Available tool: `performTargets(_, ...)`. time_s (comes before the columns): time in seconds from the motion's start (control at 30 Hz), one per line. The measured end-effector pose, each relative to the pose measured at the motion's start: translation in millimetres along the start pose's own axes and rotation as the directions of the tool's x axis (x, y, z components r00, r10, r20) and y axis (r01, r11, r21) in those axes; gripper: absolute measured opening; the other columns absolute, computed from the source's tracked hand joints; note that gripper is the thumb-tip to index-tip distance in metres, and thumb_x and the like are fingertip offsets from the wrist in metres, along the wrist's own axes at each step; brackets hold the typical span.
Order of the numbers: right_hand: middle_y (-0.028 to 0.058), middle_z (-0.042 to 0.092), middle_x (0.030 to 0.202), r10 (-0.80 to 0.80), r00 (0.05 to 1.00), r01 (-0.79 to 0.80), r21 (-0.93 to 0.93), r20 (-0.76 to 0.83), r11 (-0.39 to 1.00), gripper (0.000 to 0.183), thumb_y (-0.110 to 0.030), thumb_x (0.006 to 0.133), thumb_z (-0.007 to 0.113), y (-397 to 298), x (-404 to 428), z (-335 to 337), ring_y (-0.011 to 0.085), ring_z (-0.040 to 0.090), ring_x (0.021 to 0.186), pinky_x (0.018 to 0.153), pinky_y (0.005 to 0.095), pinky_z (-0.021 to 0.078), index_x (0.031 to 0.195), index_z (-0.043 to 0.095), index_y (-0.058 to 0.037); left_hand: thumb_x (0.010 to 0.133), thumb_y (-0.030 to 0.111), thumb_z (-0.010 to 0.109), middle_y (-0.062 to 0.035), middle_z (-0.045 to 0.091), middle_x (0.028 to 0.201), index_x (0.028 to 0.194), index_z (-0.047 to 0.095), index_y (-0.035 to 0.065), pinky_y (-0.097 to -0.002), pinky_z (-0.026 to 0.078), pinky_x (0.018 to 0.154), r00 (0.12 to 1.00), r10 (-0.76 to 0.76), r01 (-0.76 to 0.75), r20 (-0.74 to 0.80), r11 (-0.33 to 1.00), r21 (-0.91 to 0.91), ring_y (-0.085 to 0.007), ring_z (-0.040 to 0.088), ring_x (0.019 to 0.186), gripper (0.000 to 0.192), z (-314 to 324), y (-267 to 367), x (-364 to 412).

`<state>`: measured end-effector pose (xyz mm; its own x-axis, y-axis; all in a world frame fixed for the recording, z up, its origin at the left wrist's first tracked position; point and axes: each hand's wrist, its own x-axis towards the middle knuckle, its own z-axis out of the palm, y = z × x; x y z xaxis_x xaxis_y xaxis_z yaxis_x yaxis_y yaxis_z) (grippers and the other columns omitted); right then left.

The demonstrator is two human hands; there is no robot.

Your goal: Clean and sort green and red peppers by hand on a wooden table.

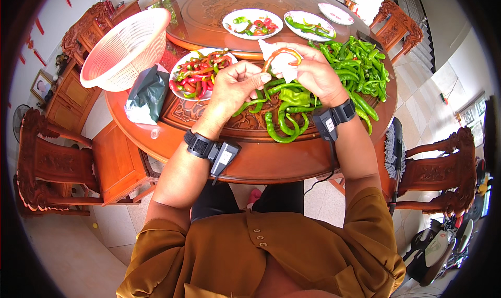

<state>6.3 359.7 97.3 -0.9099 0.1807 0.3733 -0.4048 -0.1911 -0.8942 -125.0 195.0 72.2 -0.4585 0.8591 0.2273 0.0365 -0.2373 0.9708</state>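
Observation:
A curved orange-red chili pepper [282,52] is held between my two hands above the table. My left hand [236,84] pinches one end between thumb and fingers. A white tissue [285,68] lies in my right hand [316,73], bunched against the pepper's other end. Below the hands, long green peppers [289,122] rest on the carved wood. Left of my left hand, a white plate [172,87] bears red, orange and green peppers [199,77]. Beyond my right hand spreads a large heap of green peppers [362,67].
A pink plastic basket [125,51] leans at the table's left, behind a dark plastic bag [148,92]. On the raised turntable [188,18] are a plate of cut peppers [231,30], a plate of whole peppers [299,15] and another plate [336,14]. Carved chairs [58,157] flank the round table [270,163].

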Motion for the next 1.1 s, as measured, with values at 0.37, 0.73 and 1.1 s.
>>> performTargets(0.37,0.0153,0.058,0.114,-0.646,0.757,0.34,-0.904,0.1,0.258,0.043,0.001,0.073,0.05,-15.6,0.7,5.8,0.022,0.059,0.101,0.087,0.0334,0.047,0.115,0.057,0.0046,0.082,0.018,0.071,0.0032,0.061,0.067,0.083,0.063,0.0077,-0.016,0.038,0.045,0.995,0.004,0.0,-0.103,0.999,0.043,-0.0022,0.051,0.05,0.013,-1.8,-6.0,4.0)
performTargets(0.73,0.005,0.062,0.105,-0.33,0.881,0.207,-0.903,0.339,-0.376,0.033,-0.01,0.074,0.059,8.2,-3.2,40.4,0.0254,0.052,0.104,0.085,0.0365,0.0423,0.106,0.064,-0.0048,0.084,0.017,0.068,-0.0002,0.065,0.07,0.083,0.065,0.0063,-0.0168,0.039,0.042,0.997,-0.075,0.077,-0.028,0.996,0.056,-0.003,0.052,0.048,0.011,-1.0,-8.0,1.7)
performTargets(1.1,0.0088,0.059,0.084,-0.449,0.892,0.077,-0.997,0.059,0.021,0.019,-0.006,0.081,0.057,21.6,-1.8,18.5,0.0278,0.06,0.078,0.067,0.0376,0.0502,0.099,0.063,-0.006,0.082,0.018,0.071,0.0011,0.062,0.066,0.085,0.064,0.0063,-0.0167,0.04,0.044,0.999,-0.029,0.033,-0.026,0.991,0.132,-0.0035,0.052,0.049,0.014,0.8,-15.5,4.3)
